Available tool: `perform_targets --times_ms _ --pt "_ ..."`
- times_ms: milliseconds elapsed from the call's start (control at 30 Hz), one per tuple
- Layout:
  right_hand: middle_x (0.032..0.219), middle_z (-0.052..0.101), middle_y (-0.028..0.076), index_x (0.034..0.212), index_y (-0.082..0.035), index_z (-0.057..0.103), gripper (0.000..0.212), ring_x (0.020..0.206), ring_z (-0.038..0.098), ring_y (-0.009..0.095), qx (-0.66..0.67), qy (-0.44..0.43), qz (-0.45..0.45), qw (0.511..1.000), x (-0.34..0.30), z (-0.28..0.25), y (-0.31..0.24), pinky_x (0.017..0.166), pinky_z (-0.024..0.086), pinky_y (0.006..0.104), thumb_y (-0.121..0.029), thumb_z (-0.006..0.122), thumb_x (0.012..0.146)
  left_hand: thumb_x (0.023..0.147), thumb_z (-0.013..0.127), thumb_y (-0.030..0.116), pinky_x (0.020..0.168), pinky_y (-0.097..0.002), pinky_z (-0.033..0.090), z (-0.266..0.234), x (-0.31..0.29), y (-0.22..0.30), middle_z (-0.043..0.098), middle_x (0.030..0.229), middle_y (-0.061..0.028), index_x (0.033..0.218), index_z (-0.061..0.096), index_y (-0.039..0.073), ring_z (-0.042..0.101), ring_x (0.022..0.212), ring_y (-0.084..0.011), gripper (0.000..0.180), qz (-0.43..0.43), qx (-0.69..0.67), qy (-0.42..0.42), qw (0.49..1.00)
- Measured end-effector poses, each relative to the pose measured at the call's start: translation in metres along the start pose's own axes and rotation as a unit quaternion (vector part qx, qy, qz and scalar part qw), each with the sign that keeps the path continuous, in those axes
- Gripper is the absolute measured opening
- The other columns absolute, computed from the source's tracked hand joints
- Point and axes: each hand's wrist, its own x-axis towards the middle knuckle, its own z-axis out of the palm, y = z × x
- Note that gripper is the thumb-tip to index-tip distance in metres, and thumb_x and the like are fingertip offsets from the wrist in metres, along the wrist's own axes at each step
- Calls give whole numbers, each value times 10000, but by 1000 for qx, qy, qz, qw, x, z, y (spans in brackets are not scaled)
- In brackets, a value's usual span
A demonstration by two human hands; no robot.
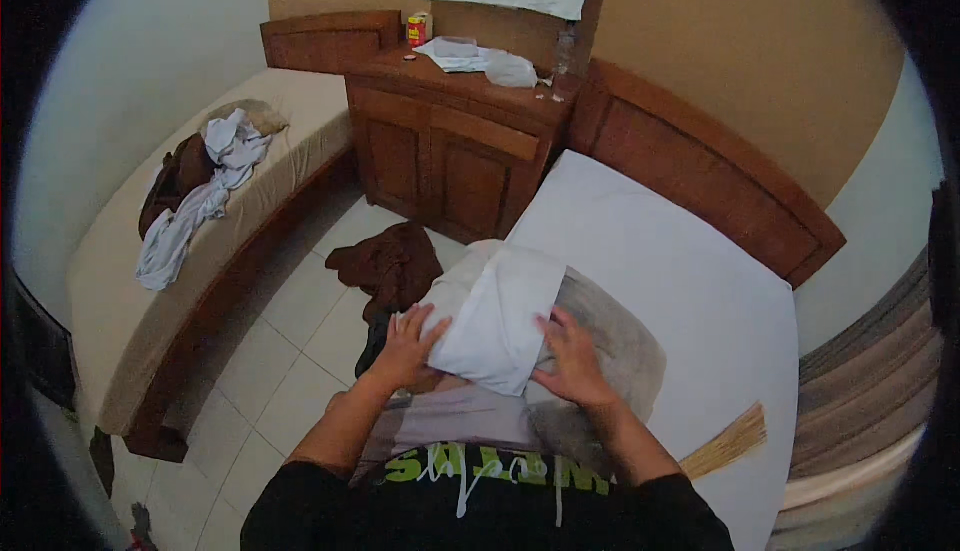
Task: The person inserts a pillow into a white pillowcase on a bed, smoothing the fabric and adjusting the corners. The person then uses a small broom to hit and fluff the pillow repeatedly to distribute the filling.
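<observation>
A white pillowcase [500, 321], bulging as if a pillow is inside, lies in front of my body at the bed's near left edge. My left hand [405, 346] presses against its left side with the fingers spread over the cloth. At its right edge, my right hand [572, 356] grips the cloth between thumb and fingers. A bare grey, stained pillow [625, 351] rests on the bed just right of and partly beneath the pillowcase. My hands and the cloth hide part of it.
The bed has a white sheet [640, 221], with a straw hand broom [728, 439] on it. Brown cloth [390, 263] lies on the tiled floor [300, 361]. To the left, another bed [130, 341] bears crumpled white cloth [235, 146]. A wooden cabinet [440, 151] stands between the beds.
</observation>
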Motion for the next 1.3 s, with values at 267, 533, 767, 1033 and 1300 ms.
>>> perform_targets --times_ms 267,533,767,1033,1300 --pt "1008 523 151 963 -75 522 328 798 527 347 -26 47 35 998 36 12 34 700 439 393 -71 563 637 569 602 -17 852 -411 384 -30 72 -25 508 1039 -115 1079 508 184 489 981 -317 556 0 -65 57 996" --pt "824 582 53 846 -19 560 166 739 522 144 378 341 159 846 83 -140 89 692 423 266 -47 506 692 657 678 189 947 -498 267 -109 171 31 398 1174 -129 1120 482 139 373 1126 -326 506 83 -41 402 911" --pt "801 570 17 878 -36 547 161 710 527 141 738 319 316 504 20 -64 229 657 427 266 -124 563 744 708 628 400 1002 -498 185 -18 183 59 315 1295 -152 1208 418 121 287 1207 -345 610 17 -210 135 968" --pt "812 566 15 948 -48 537 215 669 523 152 687 337 437 473 -163 -11 262 586 425 293 -179 564 780 822 529 356 1020 -385 214 106 119 86 238 1354 -194 1312 290 90 234 1244 -347 607 70 -404 -281 868" --pt "936 572 66 1040 -29 544 305 856 527 152 169 274 358 876 -65 -177 206 755 424 266 -182 596 781 759 605 398 982 -390 283 138 133 65 271 1338 -199 1327 209 17 314 1209 -313 790 -277 -392 -150 864"
